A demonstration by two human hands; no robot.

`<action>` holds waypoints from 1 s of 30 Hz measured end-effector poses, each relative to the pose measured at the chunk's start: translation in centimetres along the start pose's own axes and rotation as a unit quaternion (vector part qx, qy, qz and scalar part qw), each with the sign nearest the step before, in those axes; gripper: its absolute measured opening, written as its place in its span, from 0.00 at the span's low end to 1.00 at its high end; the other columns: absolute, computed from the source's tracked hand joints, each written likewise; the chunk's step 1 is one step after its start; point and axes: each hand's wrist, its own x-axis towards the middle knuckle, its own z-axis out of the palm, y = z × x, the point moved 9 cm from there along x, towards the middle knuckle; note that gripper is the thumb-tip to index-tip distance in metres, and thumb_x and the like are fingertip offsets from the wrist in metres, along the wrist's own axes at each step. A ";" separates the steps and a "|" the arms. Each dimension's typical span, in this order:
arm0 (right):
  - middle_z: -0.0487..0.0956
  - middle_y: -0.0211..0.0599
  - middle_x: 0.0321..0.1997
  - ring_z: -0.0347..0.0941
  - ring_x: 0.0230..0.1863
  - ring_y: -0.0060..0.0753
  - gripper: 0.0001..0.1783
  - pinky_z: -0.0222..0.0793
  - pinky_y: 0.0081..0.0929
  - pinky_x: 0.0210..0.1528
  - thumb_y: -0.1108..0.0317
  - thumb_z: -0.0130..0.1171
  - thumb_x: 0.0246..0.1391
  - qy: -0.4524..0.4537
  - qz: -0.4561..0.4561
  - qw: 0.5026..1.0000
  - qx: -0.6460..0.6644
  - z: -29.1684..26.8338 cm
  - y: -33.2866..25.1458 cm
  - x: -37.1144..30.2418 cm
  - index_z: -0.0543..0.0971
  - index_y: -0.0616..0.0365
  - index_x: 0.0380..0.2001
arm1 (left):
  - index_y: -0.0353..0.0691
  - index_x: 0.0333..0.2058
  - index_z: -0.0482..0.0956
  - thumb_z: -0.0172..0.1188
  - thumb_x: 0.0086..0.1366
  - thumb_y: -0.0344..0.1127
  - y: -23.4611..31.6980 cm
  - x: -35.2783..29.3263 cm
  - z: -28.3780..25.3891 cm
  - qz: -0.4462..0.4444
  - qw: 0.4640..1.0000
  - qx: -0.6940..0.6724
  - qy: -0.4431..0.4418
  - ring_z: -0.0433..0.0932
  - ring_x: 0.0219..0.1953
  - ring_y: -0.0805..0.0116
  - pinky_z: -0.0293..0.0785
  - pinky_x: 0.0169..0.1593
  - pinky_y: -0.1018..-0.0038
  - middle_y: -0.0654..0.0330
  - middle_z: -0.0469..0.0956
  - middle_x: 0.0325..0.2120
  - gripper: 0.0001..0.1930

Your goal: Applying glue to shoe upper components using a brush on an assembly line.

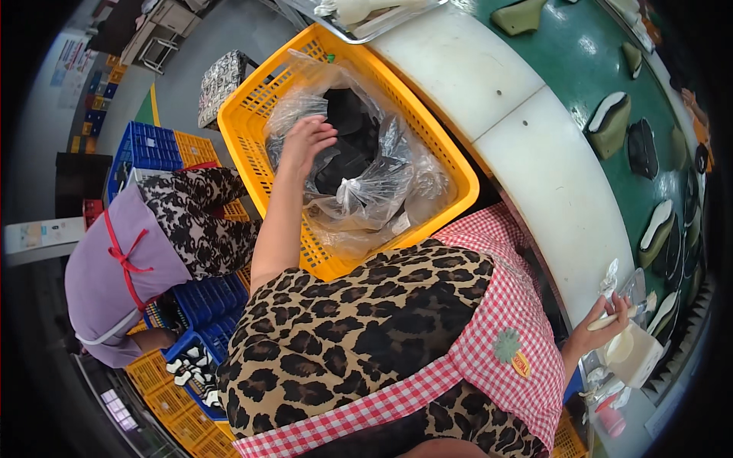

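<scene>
My left hand (305, 143) reaches over a yellow plastic basket (466, 179). It is beside the mouth of a clear plastic bag (366, 195). Its fingers are stretched out, and I see nothing held in them. Dark flat pieces (347, 153) lie inside the bag; their exact kind is unclear. Off to the right, my right hand (607, 324) is closed around a brush (622, 313) with a pale handle. Just below that hand stands a white container (637, 355) with a cream-coloured inside.
A white curved worktop (565, 145) borders a green conveyor surface (588, 46) carrying several olive and black shoe pieces (611, 126). A metal tray (374, 30) sits at the far end. On the left, a person in lilac (130, 267) bends over blue crates (202, 305). A patterned stool (221, 88) stands behind.
</scene>
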 end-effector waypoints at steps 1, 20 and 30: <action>0.71 0.48 0.59 0.70 0.58 0.39 0.21 0.70 0.31 0.55 0.74 0.61 0.61 0.013 0.024 1.000 -0.011 -0.1 1.1 -0.1 0.70 0.62 0.56 | 0.36 0.47 0.77 0.58 0.67 0.30 -3.7 1.4 0.9 -0.094 0.993 -0.053 -0.037 0.82 0.38 0.60 0.82 0.46 0.63 0.53 0.81 0.35 0.11; 0.77 0.49 0.53 0.76 0.51 0.39 0.22 0.72 0.32 0.55 0.69 0.61 0.63 0.179 0.054 0.982 0.016 -3.1 4.2 -5.5 0.69 0.62 0.58 | 0.43 0.60 0.70 0.55 0.58 0.27 -1.6 17.7 -8.9 0.172 0.746 0.605 0.218 0.75 0.55 0.46 0.72 0.58 0.54 0.45 0.78 0.49 0.28; 0.78 0.49 0.51 0.76 0.49 0.36 0.23 0.73 0.29 0.53 0.66 0.61 0.64 0.168 0.063 0.983 -0.030 -4.8 4.9 -4.8 0.69 0.61 0.59 | 0.46 0.50 0.75 0.55 0.58 0.26 3.8 13.3 -9.3 0.347 0.738 0.542 0.201 0.78 0.49 0.45 0.75 0.52 0.59 0.46 0.80 0.40 0.20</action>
